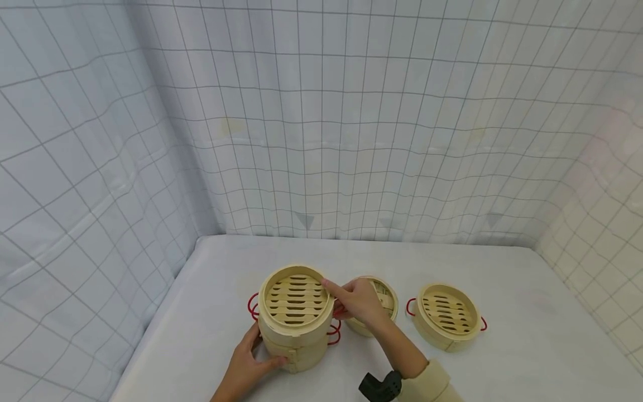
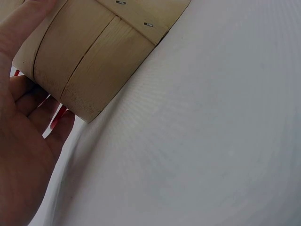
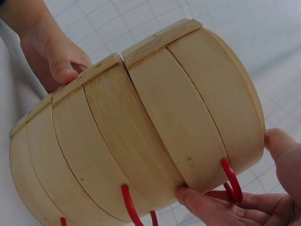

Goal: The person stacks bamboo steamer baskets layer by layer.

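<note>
A stack of round bamboo steamer baskets (image 1: 301, 352) with red loop handles stands on the left half of the table. My left hand (image 1: 246, 357) grips its lower tiers from the left, thumb across the front; the left wrist view shows its fingers (image 2: 61, 134) beside a red handle. On top sits a slatted steamer basket (image 1: 296, 301). My right hand (image 1: 361, 304) holds this top basket by its right side, thumb on the rim. In the right wrist view, fingertips (image 3: 193, 197) lie by its red handle (image 3: 230, 179), and a thin seam parts it from the tiers below.
Behind my right hand stands another bamboo steamer piece (image 1: 387, 296), partly covered by the hand. Farther right sits a single slatted steamer basket (image 1: 449, 315) with red handles. White cloth covers the table (image 1: 522, 335); grid-patterned curtains (image 1: 321, 139) enclose the back and sides.
</note>
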`<action>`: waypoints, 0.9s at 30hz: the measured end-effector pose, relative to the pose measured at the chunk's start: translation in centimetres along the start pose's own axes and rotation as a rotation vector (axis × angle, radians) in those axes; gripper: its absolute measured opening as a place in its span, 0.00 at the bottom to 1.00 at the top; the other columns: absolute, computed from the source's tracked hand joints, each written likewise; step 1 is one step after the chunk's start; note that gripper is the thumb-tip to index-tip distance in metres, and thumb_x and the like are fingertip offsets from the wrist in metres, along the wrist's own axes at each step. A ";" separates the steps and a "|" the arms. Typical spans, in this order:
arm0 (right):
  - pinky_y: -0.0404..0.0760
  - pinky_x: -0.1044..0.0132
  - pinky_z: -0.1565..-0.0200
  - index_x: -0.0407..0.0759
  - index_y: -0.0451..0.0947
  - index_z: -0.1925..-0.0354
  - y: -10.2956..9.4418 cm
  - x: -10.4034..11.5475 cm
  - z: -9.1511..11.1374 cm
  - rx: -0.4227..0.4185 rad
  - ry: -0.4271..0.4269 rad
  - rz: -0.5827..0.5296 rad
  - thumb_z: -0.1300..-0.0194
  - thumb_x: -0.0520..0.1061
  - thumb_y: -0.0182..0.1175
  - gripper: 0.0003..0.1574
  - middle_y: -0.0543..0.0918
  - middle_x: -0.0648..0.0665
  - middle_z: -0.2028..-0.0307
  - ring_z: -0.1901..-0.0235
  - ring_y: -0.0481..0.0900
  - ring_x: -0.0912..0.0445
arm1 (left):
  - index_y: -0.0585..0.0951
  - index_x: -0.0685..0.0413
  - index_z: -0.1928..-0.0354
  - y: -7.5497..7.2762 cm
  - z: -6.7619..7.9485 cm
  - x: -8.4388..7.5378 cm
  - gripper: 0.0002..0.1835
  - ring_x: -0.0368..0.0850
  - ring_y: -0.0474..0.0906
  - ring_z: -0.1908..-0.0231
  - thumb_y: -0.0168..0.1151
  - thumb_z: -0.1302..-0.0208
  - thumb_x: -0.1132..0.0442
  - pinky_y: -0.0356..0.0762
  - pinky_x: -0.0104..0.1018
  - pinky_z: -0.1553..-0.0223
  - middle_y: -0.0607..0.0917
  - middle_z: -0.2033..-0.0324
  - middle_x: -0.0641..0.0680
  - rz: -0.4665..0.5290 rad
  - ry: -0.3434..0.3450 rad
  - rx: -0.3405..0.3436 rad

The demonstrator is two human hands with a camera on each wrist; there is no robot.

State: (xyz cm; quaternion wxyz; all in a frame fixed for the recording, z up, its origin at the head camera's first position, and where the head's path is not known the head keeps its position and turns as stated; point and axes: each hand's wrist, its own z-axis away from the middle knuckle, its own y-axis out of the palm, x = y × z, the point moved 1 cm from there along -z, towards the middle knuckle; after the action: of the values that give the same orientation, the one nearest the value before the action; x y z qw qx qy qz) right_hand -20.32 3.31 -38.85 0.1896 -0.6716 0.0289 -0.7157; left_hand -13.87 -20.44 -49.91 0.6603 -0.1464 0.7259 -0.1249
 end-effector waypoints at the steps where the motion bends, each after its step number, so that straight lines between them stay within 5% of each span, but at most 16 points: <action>1: 0.82 0.59 0.75 0.31 0.82 0.76 0.0 0.0 0.0 0.001 0.000 -0.002 0.42 0.62 0.60 0.33 0.82 0.43 0.82 0.81 0.81 0.53 | 0.59 0.53 0.32 0.0 0.0 0.0 0.51 0.48 0.62 0.40 0.77 0.59 0.57 0.64 0.46 0.42 0.64 0.36 0.53 -0.002 -0.002 0.000; 27: 0.82 0.60 0.75 0.33 0.83 0.74 0.4 0.0 0.3 -0.010 -0.029 0.045 0.44 0.64 0.60 0.33 0.82 0.45 0.81 0.81 0.81 0.55 | 0.60 0.54 0.33 0.0 0.1 -0.4 0.50 0.49 0.62 0.40 0.77 0.60 0.58 0.65 0.48 0.43 0.65 0.37 0.54 -0.005 0.020 -0.004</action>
State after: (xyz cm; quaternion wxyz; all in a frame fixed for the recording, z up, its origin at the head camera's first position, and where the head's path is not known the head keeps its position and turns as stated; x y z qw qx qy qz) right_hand -19.95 2.99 -38.89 0.2026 -0.6819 0.0447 -0.7014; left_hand -13.69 -20.31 -49.55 0.6522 -0.1484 0.7325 -0.1264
